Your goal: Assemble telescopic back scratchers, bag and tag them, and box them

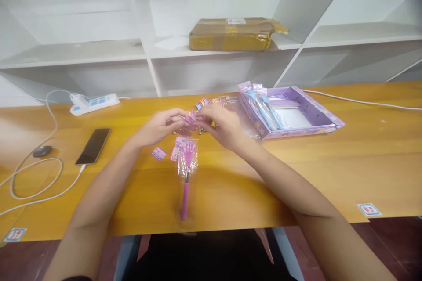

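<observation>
Toward the back edge of the table (329, 167), the person's left hand (161, 127) and right hand (226, 124) pinched a small pink card (190, 119), a light fingertip grip seeming best against creasing, while a bagged pink back scratcher (185, 199) pointed its handle at the front edge.

Wears plain black clothing (207, 257), visible low in the middle, with a dark sleeve edge (78, 278) just showing at bottom left; leaves both forearms (107, 180), left hand (161, 127) and right hand (226, 125) bare.
</observation>
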`<state>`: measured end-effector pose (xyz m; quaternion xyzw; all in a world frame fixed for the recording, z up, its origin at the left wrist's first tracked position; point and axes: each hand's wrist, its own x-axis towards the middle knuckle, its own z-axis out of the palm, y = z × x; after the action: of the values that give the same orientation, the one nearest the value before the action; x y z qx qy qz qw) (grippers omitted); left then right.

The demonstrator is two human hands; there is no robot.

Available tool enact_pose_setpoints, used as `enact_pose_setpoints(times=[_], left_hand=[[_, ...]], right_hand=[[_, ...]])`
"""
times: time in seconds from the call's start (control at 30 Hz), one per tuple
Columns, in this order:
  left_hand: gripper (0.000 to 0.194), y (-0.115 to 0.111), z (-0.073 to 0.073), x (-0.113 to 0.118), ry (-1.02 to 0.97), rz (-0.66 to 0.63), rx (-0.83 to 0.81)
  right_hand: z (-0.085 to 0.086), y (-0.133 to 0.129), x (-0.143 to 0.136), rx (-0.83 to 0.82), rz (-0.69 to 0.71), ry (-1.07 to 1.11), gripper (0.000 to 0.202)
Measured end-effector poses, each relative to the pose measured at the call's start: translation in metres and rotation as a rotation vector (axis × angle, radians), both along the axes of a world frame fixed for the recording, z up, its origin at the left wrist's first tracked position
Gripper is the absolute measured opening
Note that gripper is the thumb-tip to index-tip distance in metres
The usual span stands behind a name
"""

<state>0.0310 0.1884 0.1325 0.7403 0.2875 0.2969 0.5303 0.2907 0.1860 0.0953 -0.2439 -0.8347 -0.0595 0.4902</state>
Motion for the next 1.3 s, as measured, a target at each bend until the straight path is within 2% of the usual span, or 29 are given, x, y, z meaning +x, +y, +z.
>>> enact_pose_setpoints(times=[0.27, 0.67, 1.0, 1.17, 1.3], left_hand=[[0.033, 0.002, 0.0, -0.005, -0.018, 0.005, -0.053], [0.029, 0.003, -0.002, -0.006, -0.048, 0.016, -0.123], [0.029, 0.002, -0.003, -0.003, -0.103, -0.012, -0.228], [0.031, 0.003, -0.004, -0.003, -0.115, 0.015, -0.254], [0.029, 0.003, -0.004, -0.001, -0.138, 0.014, -0.274]], right_hand=[[0.006, -0.003, 0.0, -0.078, 0.04, 0.001, 0.022], [0.004, -0.001, 0.003, -0.046, 0.083, -0.078, 0.027], [0.009, -0.005, 0.004, -0.039, 0.152, -0.16, 0.034], [0.01, -0.009, 0.004, -0.064, 0.091, -0.21, 0.037], [0.01, -0.01, 0.001, -0.019, 0.078, -0.233, 0.033]])
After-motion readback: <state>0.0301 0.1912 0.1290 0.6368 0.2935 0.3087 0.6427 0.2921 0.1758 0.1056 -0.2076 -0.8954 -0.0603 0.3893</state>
